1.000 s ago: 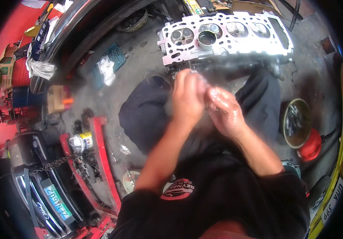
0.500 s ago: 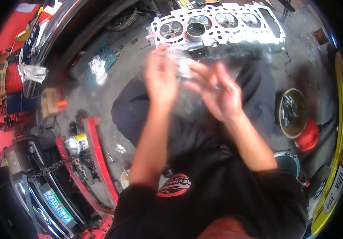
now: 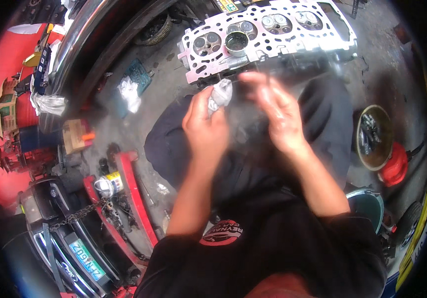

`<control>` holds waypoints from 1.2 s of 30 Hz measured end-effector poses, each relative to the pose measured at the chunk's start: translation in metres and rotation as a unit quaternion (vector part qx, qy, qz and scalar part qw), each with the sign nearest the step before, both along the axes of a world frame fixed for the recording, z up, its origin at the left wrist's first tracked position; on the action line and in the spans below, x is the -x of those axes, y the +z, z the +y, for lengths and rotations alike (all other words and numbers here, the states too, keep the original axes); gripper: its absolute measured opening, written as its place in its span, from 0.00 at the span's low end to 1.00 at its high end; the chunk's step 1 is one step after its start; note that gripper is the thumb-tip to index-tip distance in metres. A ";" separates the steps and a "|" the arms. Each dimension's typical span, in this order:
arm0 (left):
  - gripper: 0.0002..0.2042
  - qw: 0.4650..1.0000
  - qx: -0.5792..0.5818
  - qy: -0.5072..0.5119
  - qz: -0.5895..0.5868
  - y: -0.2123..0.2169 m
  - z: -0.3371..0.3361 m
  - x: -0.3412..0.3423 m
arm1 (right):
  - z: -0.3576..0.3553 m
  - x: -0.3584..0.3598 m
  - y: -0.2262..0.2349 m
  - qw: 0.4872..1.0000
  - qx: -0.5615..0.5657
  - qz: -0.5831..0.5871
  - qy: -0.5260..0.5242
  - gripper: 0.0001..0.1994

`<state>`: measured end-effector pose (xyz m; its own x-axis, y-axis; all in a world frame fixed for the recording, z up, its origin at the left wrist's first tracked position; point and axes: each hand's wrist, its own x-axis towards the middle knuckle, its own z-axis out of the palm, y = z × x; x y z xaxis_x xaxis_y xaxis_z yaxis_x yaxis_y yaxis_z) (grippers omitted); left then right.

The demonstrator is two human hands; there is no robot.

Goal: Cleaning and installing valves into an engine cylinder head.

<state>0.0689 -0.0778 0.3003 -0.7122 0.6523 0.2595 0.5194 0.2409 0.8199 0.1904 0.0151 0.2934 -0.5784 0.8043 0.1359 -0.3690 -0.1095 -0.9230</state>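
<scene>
A crumpled whitish rag [image 3: 221,94] pokes up from my left hand [image 3: 206,121], whose fingers are closed around it. To its right, my right hand [image 3: 282,116] is raised with its fingers stretched and apart, partly smeared by motion; it holds nothing that I can see. Its skin looks wet or shiny. Just beyond both hands lies a pale metal cylinder head [image 3: 268,47], its flat face up, showing valves in round chambers. A small round cup with dark contents [image 3: 236,43] stands on that face, left of the middle.
On the right, a round basin [image 3: 374,130] holds metal parts beside a red funnel-like thing [image 3: 393,165]. A teal tray [image 3: 136,79] with a white cloth [image 3: 129,93] lies at the left. Red metal bars [image 3: 136,198] and a chain [image 3: 82,214] stand near a car bumper.
My hands have drawn apart and slightly back from the cylinder head. The rag, between both hands before, is now in my left hand only. The view has shifted a little.
</scene>
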 end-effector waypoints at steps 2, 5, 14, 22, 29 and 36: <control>0.15 0.992 0.023 -0.103 0.069 0.006 -0.004 -0.009 | -0.005 0.010 -0.010 0.995 -0.056 -0.053 -0.056 0.14; 0.15 0.981 0.059 -0.175 0.064 0.019 -0.020 -0.028 | -0.015 0.013 -0.031 0.991 -0.038 -0.086 -0.094 0.10; 0.22 0.969 0.088 -0.041 0.228 0.028 0.038 0.098 | -0.040 0.011 -0.051 0.974 -0.063 -0.195 -0.098 0.19; 0.11 0.744 0.386 -0.224 0.497 0.030 0.100 0.124 | -0.031 0.008 -0.052 0.973 -0.016 -0.212 -0.092 0.12; 0.12 0.963 0.265 -0.050 0.007 0.080 0.065 0.109 | -0.027 0.004 -0.039 0.981 -0.014 -0.163 -0.104 0.12; 0.26 0.971 0.207 -0.119 0.030 0.029 -0.025 0.006 | -0.029 0.016 -0.022 0.980 0.200 -0.012 -0.014 0.15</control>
<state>0.0628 -0.1026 0.3290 -0.5197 0.8540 -0.0235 0.6453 0.4104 0.6443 0.1744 -0.0139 0.2712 -0.5543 0.8065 -0.2057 -0.3565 -0.4534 -0.8169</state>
